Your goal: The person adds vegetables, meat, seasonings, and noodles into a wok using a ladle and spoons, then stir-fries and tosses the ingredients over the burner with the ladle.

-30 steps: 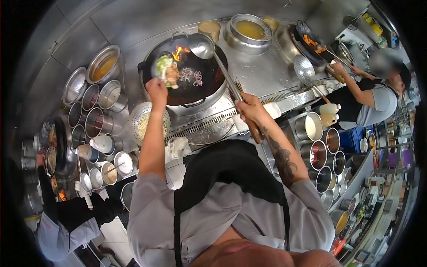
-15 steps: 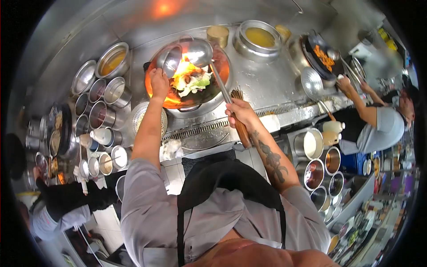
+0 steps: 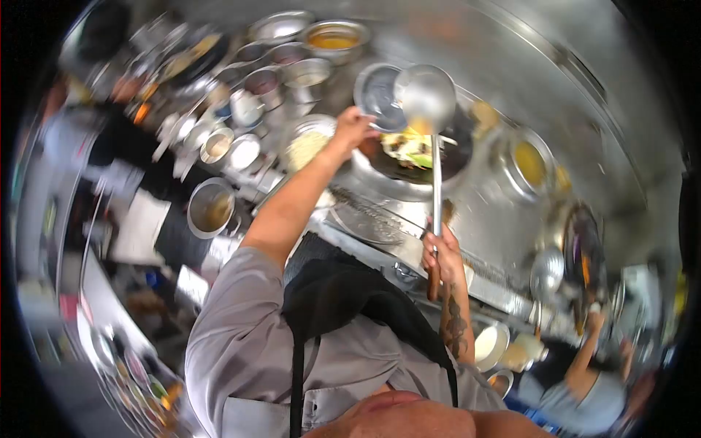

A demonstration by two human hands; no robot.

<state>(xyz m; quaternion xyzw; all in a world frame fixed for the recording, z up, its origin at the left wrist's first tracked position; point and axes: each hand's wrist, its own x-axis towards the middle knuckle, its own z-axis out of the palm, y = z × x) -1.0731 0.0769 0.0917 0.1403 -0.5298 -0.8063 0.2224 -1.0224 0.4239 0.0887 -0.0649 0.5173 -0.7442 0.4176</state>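
Observation:
My left hand (image 3: pixel 355 128) is closed on the rim of a metal bowl (image 3: pixel 374 86), held above the left side of the wok. My right hand (image 3: pixel 443 252) grips the wooden handle of a long ladle (image 3: pixel 437 175). The ladle's round head hangs over the wok, close beside the bowl, with something yellowish at its lower edge. Below them, pale and green leafy pieces (image 3: pixel 409 150) lie in the dark wok (image 3: pixel 453 157). Motion blurs the picture, and the bowl and ladle head hide the wok's far part.
A strainer with pale contents (image 3: pixel 307 148) lies left of the wok. Several metal pots (image 3: pixel 307 77) stand at the far left. A pot of yellow liquid (image 3: pixel 529 162) is at the right. Co-workers stand on both sides, one with an arm (image 3: pixel 584 358) near another wok (image 3: pixel 582 244).
The whole view has turned, with the wok shifting right. The bright flames in the wok are gone. Both hands keep hold of the bowl and ladle.

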